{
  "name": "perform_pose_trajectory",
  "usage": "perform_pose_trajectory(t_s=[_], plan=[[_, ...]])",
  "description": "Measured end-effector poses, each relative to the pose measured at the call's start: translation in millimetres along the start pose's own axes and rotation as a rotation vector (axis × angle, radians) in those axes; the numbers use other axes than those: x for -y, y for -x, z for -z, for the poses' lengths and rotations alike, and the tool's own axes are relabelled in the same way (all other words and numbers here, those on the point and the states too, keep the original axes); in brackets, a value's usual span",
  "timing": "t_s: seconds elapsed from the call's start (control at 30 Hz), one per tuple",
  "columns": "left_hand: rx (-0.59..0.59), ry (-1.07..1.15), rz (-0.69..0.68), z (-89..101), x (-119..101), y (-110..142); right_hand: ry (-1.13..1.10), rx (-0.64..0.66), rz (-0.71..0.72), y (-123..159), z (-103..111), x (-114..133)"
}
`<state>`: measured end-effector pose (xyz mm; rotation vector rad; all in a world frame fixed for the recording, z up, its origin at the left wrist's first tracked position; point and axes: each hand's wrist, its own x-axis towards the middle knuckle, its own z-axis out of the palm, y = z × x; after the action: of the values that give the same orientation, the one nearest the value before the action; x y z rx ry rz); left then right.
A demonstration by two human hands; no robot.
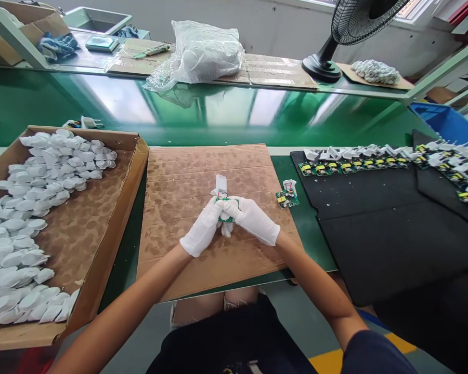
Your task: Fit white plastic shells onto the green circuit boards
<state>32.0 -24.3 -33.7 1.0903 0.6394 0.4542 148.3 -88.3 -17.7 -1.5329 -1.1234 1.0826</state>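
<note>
My left hand (202, 228) and my right hand (249, 219), both in white fabric gloves, meet over a brown cardboard sheet (179, 176). Together they grip a small green circuit board (226, 203) with a white plastic plug part (221, 186) standing out at its far end. The gloves hide most of the board. Just to the right, a second circuit board (286, 198) lies on the cardboard with a white piece on it. To my left, a cardboard tray (101, 228) holds a heap of white plastic shells (35, 197).
A black mat (374, 234) at right carries a row of circuit boards (353, 166) and white plug parts. A green conveyor belt (203, 111) runs behind. On the far shelf stand a plastic-wrapped bundle (197, 54) and a desk fan (335, 47). A blue crate (446, 122) sits far right.
</note>
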Motion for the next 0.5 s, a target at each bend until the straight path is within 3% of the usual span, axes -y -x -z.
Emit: perform_pose_trajectory(t_s=[0.2,0.33,0.5], plan=[[0.041,0.042,0.006,3.5,8.1,-2.8,0.046,0.161,0.0,6.5,4.7,9.6],[0.063,0.039,0.006,0.0,-0.2,-1.5,0.001,0.111,-0.051,7.7,3.6,8.6],[0.125,-0.056,-0.024,-1.1,-2.8,-1.3,-0.23,0.114,-0.135,2.8,6.4,-5.2]])
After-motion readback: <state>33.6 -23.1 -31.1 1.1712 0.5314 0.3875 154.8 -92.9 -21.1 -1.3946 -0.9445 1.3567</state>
